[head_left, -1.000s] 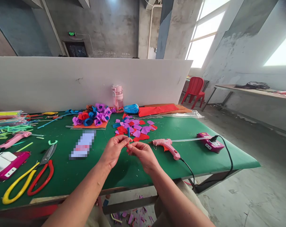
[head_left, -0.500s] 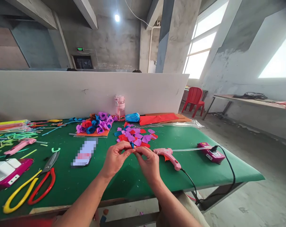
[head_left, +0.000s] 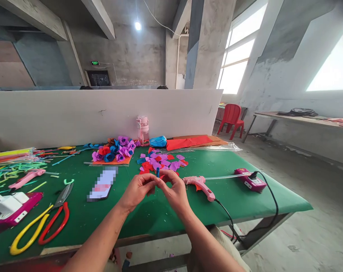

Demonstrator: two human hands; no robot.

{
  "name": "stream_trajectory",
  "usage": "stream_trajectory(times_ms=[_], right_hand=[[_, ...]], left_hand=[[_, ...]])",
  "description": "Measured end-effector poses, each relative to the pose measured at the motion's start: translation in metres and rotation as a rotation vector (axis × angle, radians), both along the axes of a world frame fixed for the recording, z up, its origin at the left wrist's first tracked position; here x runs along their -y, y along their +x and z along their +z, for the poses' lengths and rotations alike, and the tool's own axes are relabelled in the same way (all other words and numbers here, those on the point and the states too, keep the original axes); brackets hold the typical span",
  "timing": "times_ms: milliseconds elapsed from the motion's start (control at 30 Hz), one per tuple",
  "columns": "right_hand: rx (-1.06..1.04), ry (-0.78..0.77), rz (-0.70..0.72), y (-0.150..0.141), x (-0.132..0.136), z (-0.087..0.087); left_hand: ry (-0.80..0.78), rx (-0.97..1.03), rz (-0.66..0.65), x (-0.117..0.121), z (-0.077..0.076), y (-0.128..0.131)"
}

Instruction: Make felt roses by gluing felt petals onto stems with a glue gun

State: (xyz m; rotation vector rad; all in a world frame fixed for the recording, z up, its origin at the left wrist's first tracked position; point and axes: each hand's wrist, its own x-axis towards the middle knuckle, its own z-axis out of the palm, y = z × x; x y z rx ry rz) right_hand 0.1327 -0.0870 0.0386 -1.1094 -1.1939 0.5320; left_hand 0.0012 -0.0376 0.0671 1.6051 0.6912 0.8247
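Observation:
A small rolled piece of blue paper (head_left: pixel 158 172) stands up between my fingertips, above the near middle of the green table. My left hand (head_left: pixel 139 189) pinches at its lower end from the left. From the right, my right hand (head_left: pixel 173 187) has thumb and forefinger closed on it as well. The fingers hide its lower part. Just behind lie loose purple, red and blue paper petals (head_left: pixel 165 163). To the right of my right hand, a pink glue gun (head_left: pixel 201 185) rests on its side with a clear glue stick in its back. Finished paper flowers (head_left: pixel 115 149) are heaped farther back left.
Scissors (head_left: pixel 59 198) with yellow and red handles and a phone (head_left: pixel 102 184) lie left. Purple power strips (head_left: pixel 252 182) sit at both sides, a black cord looping off the right edge. A white board (head_left: pixel 109 117) and pink bottle (head_left: pixel 143 130) stand behind.
The camera view has tilted up. The blue paper turned between my fingers, first upright, then tilted and mostly covered, now upright again. My right hand has closed in higher on it.

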Motion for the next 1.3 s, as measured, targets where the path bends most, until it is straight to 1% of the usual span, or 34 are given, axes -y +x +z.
stream_trajectory(times_ms=[100, 233, 333, 500, 633, 700, 767, 833, 900, 967, 1033, 1067, 1100, 1167, 1233, 1300], right_hand=[[-0.023, -0.049, 0.049, 0.003, 0.000, 0.003], [-0.070, -0.067, -0.010, 0.003, 0.003, 0.005], [-0.055, -0.083, -0.034, 0.003, 0.005, 0.005], [-0.021, -0.104, 0.025, 0.005, 0.010, 0.006], [-0.116, -0.090, 0.100, 0.008, 0.016, 0.013], [-0.160, -0.061, 0.055, 0.014, 0.020, 0.019], [-0.196, -0.027, -0.030, 0.022, 0.022, 0.025], [-0.224, 0.001, -0.086, 0.030, 0.024, 0.027], [-0.225, 0.005, -0.088, 0.034, 0.024, 0.026], [-0.183, -0.034, -0.038, 0.029, 0.025, 0.022], [-0.092, -0.135, 0.064, 0.016, 0.027, 0.017], [-0.022, -0.196, 0.131, 0.008, 0.028, 0.015], [0.064, -0.252, 0.198, -0.002, 0.030, 0.014], [0.253, -0.284, 0.311, -0.019, 0.034, 0.015], [0.403, -0.297, 0.432, -0.031, 0.036, 0.017], [0.488, -0.307, 0.540, -0.040, 0.035, 0.017]], left_hand=[[-0.003, -0.013, -0.021, 0.004, 0.000, 0.002], [-0.052, 0.005, -0.024, 0.006, -0.003, 0.004], [-0.084, 0.018, -0.025, 0.005, -0.004, 0.005], [-0.098, 0.044, -0.017, 0.010, -0.002, 0.007], [-0.126, 0.057, 0.005, 0.018, -0.003, 0.002], [-0.134, 0.048, 0.042, 0.017, -0.004, -0.003], [-0.106, 0.057, 0.120, 0.008, -0.001, -0.008], [-0.036, 0.129, 0.231, -0.008, 0.004, -0.013], [0.021, 0.258, 0.327, -0.027, 0.011, -0.017], [0.003, 0.381, 0.345, -0.044, 0.013, -0.018], [-0.043, 0.452, 0.314, -0.056, 0.008, -0.018], [-0.060, 0.454, 0.291, -0.060, 0.004, -0.017], [-0.068, 0.432, 0.275, -0.063, -0.002, -0.016], [-0.055, 0.345, 0.274, -0.069, -0.014, -0.016], [-0.024, 0.246, 0.319, -0.074, -0.024, -0.017], [-0.003, 0.155, 0.394, -0.080, -0.030, -0.020]])
